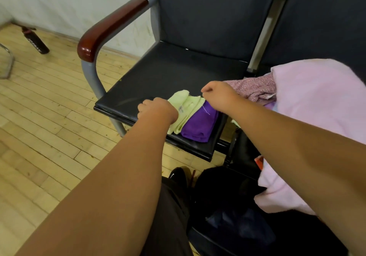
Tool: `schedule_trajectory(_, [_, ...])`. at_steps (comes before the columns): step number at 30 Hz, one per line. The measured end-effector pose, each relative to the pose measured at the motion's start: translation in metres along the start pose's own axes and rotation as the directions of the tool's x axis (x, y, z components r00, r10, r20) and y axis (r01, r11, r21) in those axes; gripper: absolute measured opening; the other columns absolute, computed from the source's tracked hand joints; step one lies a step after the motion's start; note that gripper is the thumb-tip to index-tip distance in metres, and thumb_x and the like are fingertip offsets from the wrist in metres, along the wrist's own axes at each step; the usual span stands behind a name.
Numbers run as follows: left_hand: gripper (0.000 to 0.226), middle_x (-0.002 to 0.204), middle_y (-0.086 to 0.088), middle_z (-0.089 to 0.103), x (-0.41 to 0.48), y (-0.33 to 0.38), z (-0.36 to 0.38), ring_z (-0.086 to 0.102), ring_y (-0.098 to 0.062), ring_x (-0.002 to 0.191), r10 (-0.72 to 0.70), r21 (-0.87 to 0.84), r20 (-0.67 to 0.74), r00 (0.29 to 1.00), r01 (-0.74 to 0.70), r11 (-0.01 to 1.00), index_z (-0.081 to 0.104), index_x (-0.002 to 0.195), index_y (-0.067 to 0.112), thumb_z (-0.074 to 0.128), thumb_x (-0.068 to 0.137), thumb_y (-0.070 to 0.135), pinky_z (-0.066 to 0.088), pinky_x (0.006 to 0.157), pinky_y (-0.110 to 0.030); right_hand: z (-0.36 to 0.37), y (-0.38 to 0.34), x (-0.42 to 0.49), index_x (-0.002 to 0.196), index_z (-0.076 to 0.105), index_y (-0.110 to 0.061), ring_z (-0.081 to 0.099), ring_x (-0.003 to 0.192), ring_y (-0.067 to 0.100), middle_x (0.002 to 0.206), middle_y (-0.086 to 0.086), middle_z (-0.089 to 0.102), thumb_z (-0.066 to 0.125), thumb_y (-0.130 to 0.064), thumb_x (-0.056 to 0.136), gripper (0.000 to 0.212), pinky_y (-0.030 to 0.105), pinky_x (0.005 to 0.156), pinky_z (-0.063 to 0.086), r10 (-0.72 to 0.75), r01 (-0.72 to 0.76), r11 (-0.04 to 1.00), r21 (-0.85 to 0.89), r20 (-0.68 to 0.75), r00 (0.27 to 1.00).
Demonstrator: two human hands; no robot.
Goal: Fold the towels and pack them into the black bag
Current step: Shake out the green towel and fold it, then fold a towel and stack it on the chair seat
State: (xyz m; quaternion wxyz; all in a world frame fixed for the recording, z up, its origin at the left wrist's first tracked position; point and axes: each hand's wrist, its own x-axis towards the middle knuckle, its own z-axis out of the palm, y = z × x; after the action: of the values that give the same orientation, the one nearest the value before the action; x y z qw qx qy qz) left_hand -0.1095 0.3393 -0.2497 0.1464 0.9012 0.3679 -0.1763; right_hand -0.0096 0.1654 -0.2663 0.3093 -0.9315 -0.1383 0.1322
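Fingers of the left hand (157, 110) curl under, hidden; I cannot tell their grip. The right hand (218, 95) pinches the folded green towel (188, 107) on the chair seat (158, 81). A purple towel (200, 126) lies at its 4 o'clock. The black bag (223, 192) sits at 6, too dark inside to see.

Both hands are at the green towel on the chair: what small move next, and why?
Probably finish folding the green towel flat: the left hand and right hand grip its edges, it looks rumpled, and the purple towel against it is already folded.
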Motion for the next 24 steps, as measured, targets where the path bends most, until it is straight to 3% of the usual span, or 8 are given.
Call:
schedule_trajectory(4, [0.069,0.151,-0.018,0.047,-0.034,0.019,-0.002,0.044,-0.038,0.139,0.142,-0.018,0.011,0.99,-0.141,0.99,0.039,0.158,0.019,0.059,0.096,0.041,0.041,0.113,-0.048,-0.036,0.006,-0.039,0.105,0.077,-0.032,0.066,0.117,0.012,0.13,-0.012,0.073,0.059,-0.023,0.099,0.021,0.032,0.103,0.051,0.032,-0.02,0.987,0.161,-0.068,0.997])
schedule_trajectory(7, [0.074,0.145,-0.011,0.057,-0.069,0.029,-0.002,0.056,-0.037,0.128,0.295,-0.029,0.065,0.953,-0.293,0.956,0.032,0.163,0.033,0.057,0.093,0.04,0.047,0.109,-0.05,-0.061,0.013,-0.075,0.106,0.079,-0.026,0.067,0.097,0.0,0.102,-0.022,0.073,0.062,-0.021,0.098,0.02,0.031,0.1,0.054,0.055,-0.035,0.965,0.26,-0.072,0.996])
schedule_trajectory(9, [0.049,0.134,-0.013,0.064,-0.099,0.039,0.001,0.061,-0.032,0.117,0.415,-0.01,0.137,0.899,-0.418,0.908,0.057,0.143,0.011,0.055,0.104,0.04,0.048,0.099,-0.041,-0.079,0.021,-0.1,0.1,0.081,-0.023,0.072,0.091,0.01,0.093,-0.011,0.077,0.063,-0.022,0.094,0.019,0.038,0.096,0.059,0.051,-0.027,0.967,0.255,-0.089,0.995])
schedule_trajectory(11, [0.038,0.118,-0.013,0.069,-0.124,0.049,0.008,0.062,-0.027,0.099,0.524,-0.033,0.183,0.832,-0.527,0.849,0.067,0.107,0.01,0.056,0.105,0.046,0.045,0.084,-0.037,-0.094,0.028,-0.127,0.093,0.081,-0.022,0.073,0.096,0.02,0.099,-0.002,0.078,0.062,-0.019,0.094,0.019,0.043,0.095,0.06,0.02,0.001,0.982,0.189,-0.109,0.994])
schedule_trajectory(15, [0.025,0.105,0.001,0.065,-0.183,0.07,0.019,0.061,-0.019,0.097,0.691,-0.14,0.207,0.692,-0.678,0.721,0.069,0.107,0.017,0.061,0.104,0.041,0.043,0.079,-0.032,-0.117,0.057,-0.181,0.095,0.078,-0.027,0.073,0.1,0.024,0.106,0.0,0.078,0.062,-0.021,0.099,0.018,0.039,0.09,0.061,0.121,-0.068,0.948,0.312,-0.155,0.98])
schedule_trajectory(19, [0.031,0.077,-0.001,0.061,-0.219,0.098,0.033,0.054,-0.019,0.072,0.775,-0.183,0.144,0.616,-0.753,0.632,0.066,0.08,0.014,0.062,0.104,0.035,0.039,0.059,-0.027,-0.136,0.1,-0.233,0.099,0.08,-0.02,0.073,0.094,0.018,0.105,-0.004,0.078,0.062,-0.019,0.1,0.017,0.029,0.08,0.056,0.237,-0.127,0.884,0.451,-0.198,0.951])
schedule_trajectory(22, [0.03,0.087,-0.013,0.066,-0.237,0.119,0.045,0.056,-0.027,0.075,0.789,-0.138,0.143,0.598,-0.777,0.614,0.065,0.086,0.012,0.061,0.1,0.038,0.04,0.06,-0.03,-0.144,0.136,-0.263,0.096,0.079,-0.023,0.073,0.091,0.016,0.102,-0.008,0.078,0.06,-0.02,0.1,0.02,0.034,0.087,0.058,0.309,-0.181,0.881,0.437,-0.241,0.92])
schedule_trajectory(24, [0.027,0.107,-0.009,0.068,-0.249,0.132,0.055,0.059,-0.023,0.088,0.788,-0.154,0.135,0.601,-0.773,0.616,0.066,0.115,0.02,0.059,0.101,0.042,0.039,0.063,-0.03,-0.143,0.16,-0.275,0.095,0.078,-0.023,0.073,0.096,0.02,0.103,-0.005,0.078,0.059,-0.021,0.099,0.02,0.041,0.091,0.06,0.37,-0.24,0.873,0.424,-0.256,0.893])
